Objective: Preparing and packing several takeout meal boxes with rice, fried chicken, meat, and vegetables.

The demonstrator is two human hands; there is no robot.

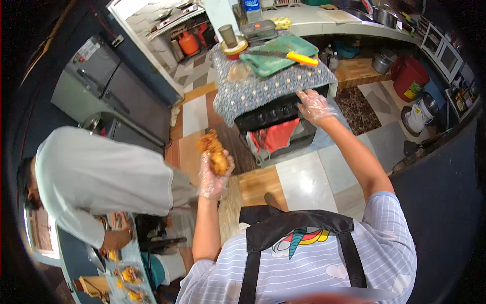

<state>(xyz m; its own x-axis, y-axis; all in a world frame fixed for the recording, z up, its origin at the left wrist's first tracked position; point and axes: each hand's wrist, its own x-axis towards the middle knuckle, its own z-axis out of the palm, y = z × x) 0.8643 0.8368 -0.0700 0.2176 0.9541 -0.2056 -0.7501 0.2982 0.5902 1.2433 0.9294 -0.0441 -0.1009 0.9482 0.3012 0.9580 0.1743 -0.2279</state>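
Observation:
My left hand (215, 178), in a clear plastic glove, holds a golden-brown piece of battered fried food (215, 154), which looks like fried chicken, above the floor. My right hand (313, 106), gloved the same way, reaches to the front of a black oven range (273, 114). Its fingertips are at the hanging edge of a blue patterned cloth (265, 89); whether they pinch it is unclear. On the cloth lies a green cutting board (279, 49), with a yellow-handled knife (302, 58) across it. A crumpled clear plastic bag (239, 72) lies beside the board.
At left, a person in a light shirt (102, 171) bends over a narrow table (138, 243) with packed yellow-brown food (129, 273). A grey refrigerator (114, 83) stands behind them. A red cloth (273, 135) hangs on the oven front. A red bucket (410, 79) is at right.

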